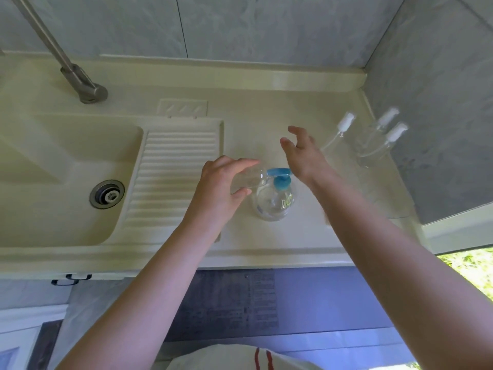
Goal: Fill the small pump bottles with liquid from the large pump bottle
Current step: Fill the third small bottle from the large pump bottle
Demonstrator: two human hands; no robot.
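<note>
My left hand (222,182) is curled round a small clear bottle (246,178), fingers over the top of it and thumb underneath, and I hold it tipped on its side with its open mouth right at the blue spout of the large pump bottle (273,200). It has no pump top on it (the loose white pump with its thin tube (338,132) lying further out on the counter (266,244) looks like its own). My right hand (301,153) holds nothing: its fingers are spread and loosely bent, hovering in the air just beyond the blue pump head (278,173), with the wrist passing close above it.

The small bottle looks thin, light and empty, so I judge a gentle grip round its middle is enough; squeezing harder might dent it or let it slip, since clear plastic gets slick once liquid runs over it. The large bottle is squat and round, partly filled with clear liquid, and stands upright just beside my left thumb. It should stay put under a straight downward press on the pump head, which is where I would take hold of it; a sideways push could tip it.

Both forearms reach forward over the counter edge, the left angling in from the sink (66,166) side, the right crossing in from the wall side. Two more small pump bottles (378,140) stand capped near the right wall, well apart from my hands.
</note>
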